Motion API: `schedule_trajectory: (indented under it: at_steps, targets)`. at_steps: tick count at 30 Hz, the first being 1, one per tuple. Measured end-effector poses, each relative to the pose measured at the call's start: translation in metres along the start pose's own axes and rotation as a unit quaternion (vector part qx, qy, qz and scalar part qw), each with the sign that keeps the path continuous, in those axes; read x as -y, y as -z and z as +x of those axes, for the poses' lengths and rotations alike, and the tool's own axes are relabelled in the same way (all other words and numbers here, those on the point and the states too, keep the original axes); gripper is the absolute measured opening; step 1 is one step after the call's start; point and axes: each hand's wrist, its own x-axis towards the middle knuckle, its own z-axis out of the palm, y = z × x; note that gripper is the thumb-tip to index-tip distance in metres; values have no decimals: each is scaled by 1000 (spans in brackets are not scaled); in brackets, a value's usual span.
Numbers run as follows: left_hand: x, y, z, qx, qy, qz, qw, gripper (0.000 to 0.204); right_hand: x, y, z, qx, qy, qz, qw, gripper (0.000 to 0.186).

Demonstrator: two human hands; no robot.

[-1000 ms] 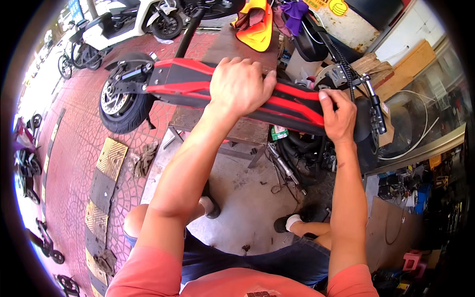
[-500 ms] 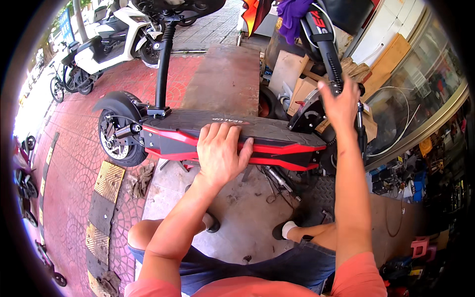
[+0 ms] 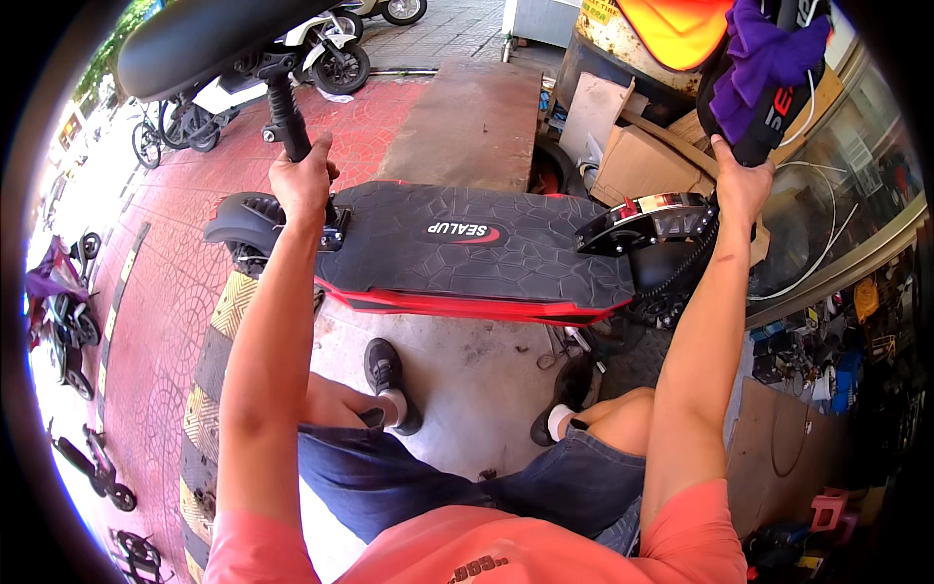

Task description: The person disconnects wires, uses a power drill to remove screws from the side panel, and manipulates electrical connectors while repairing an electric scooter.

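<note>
- 2 bare hands hold 1 electric scooter, which stands crosswise in front of the person with its deck (image 3: pixel 477 248) facing up.
- Left hand (image 3: pixel 304 180): closed in a grip around the black seat post (image 3: pixel 285 122), below its ribbed sleeve; the black seat (image 3: pixel 195 49) spreads above, at upper left.
- Right hand (image 3: pixel 744 190): closed about the lower part of the black front stem (image 3: pixel 778 109), thumb on the left side; the fingertips are hidden behind it.
- Purple cloth (image 3: pixel 754 78): draped over the stem, just above the right hand.
- Deck: dark, with a cracked-stone pattern and 1 printed mark near the middle; its red side edge (image 3: pixel 467 310) faces the person.
- Ends of the deck: the rear fender (image 3: pixel 241 219) lies at left, partly behind the left forearm; the folding joint (image 3: pixel 650 222) lies at right, beside the right forearm.
- Beyond the deck: a brown sheet (image 3: pixel 467 122) extends away, with cardboard (image 3: pixel 654 161) to its right.
- Below the deck: 2 dark shoes (image 3: pixel 383 365) rest on the pale floor (image 3: pixel 457 389), set apart.
- Margins: yellow-and-black ramp pieces (image 3: pixel 206 419) at left, on red paving (image 3: pixel 146 341); a pink stool (image 3: pixel 829 508) at lower right.
</note>
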Motion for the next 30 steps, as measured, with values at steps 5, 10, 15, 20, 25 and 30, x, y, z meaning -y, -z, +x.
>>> schedule_trajectory:
  at_steps: [5, 10, 15, 20, 25, 30]
  targets:
    - [16, 33, -9, -44, 16, -49, 998, 32, 18, 11, -13, 1, 37, 136, 990, 83]
    - [12, 25, -17, -49, 25, -40, 998, 28, -7, 14, -2, -17, 61, 223, 973, 81]
    - [23, 39, -15, -38, 48, -119, 991, 22, 21, 25, -20, 32, 13, 261, 965, 68]
    - [26, 36, -9, -13, 34, -143, 989, 27, 0, 17, -9, 5, 26, 264, 964, 67]
    - [14, 20, -3, -12, 40, -141, 989, 24, 9, 5, -8, -48, -1, 284, 958, 60]
    - [4, 16, 1, -7, 41, -146, 988, 25, 12, -4, -5, -91, -28, 245, 965, 54]
